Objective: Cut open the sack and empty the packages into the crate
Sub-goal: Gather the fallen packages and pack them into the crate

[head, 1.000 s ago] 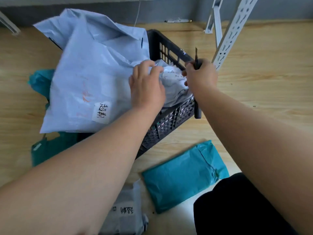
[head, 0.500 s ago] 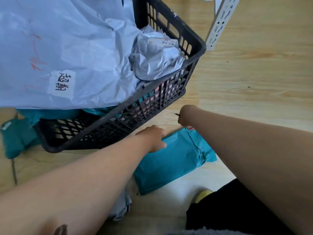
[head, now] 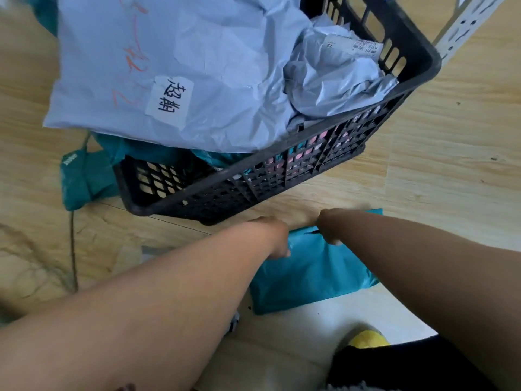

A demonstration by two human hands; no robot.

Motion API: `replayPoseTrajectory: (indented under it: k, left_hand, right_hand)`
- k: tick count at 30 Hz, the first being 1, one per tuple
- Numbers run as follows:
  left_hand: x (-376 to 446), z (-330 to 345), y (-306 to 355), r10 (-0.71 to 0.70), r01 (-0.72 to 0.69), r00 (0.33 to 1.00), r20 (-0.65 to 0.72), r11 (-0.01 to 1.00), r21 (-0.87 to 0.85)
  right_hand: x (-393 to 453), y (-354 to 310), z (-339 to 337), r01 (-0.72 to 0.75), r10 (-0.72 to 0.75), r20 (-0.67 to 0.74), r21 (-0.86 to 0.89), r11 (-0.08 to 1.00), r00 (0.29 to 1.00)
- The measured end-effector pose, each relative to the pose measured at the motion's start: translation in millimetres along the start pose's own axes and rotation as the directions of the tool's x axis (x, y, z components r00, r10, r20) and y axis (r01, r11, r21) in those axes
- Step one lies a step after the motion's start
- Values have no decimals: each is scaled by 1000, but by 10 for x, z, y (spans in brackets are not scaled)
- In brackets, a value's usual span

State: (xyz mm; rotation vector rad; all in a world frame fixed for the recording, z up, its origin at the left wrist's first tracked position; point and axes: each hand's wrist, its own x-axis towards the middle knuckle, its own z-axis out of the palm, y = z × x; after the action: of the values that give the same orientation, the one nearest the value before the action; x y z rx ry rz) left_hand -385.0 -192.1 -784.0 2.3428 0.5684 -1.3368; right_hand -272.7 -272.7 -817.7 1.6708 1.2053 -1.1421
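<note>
The black plastic lattice crate point(head: 282, 176) stood on the pale wood-grain floor point(head: 451, 165), and a large pale blue-grey plastic sack with a white handwritten label point(head: 174, 80) lay draped across its open top, overhanging the left rim. Beside it inside the crate sat a crumpled grey plastic mailer with a printed label point(head: 332, 77), probably an emptied or half-emptied package. Pink and teal shapes showed through the lattice wall, so the crate looked already partly filled.

Both hands had dropped to a flat teal plastic package point(head: 310, 272) lying on the floor just in front of the crate's near wall. The left hand point(head: 275, 238) pressed or pinched its upper left edge, seemingly to hold it taut; its grip was turned away and could not be judged. The right hand point(head: 328, 228) was curled around a thin dark blade point(head: 311, 232), whose tip pointed left across the package's top edge, which suggested a cut was about to begin there.

Room was tight: the crate's wall stood near the hands, and the person's dark-clothed knee point(head: 394, 368) closed off the lower right. Open floor lay to the right. Another teal plastic bag point(head: 81, 179) rested against the crate's left corner, and a white perforated metal rail point(head: 462, 26) leaned at the upper right.
</note>
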Motion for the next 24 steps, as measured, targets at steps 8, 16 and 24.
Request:
replayPoseTrajectory:
  k: [8, 16, 24]
  left_hand:
    - [99, -181, 84, -39, 16, 988, -148, 988, -153]
    - [-176, -606, 567, 232, -261, 911, -342, 964, -42]
    - [-683, -1559, 632, 54, -437, 632, -774, 848, -298]
  right_hand:
    - [-409, 292, -245, -2, 9, -151, 49, 999, 988]
    - [-1357, 773, -769, 16, 66, -383, 208, 978, 922]
    - [-1862, 1095, -1272, 221, 569, -761, 640, 736, 312]
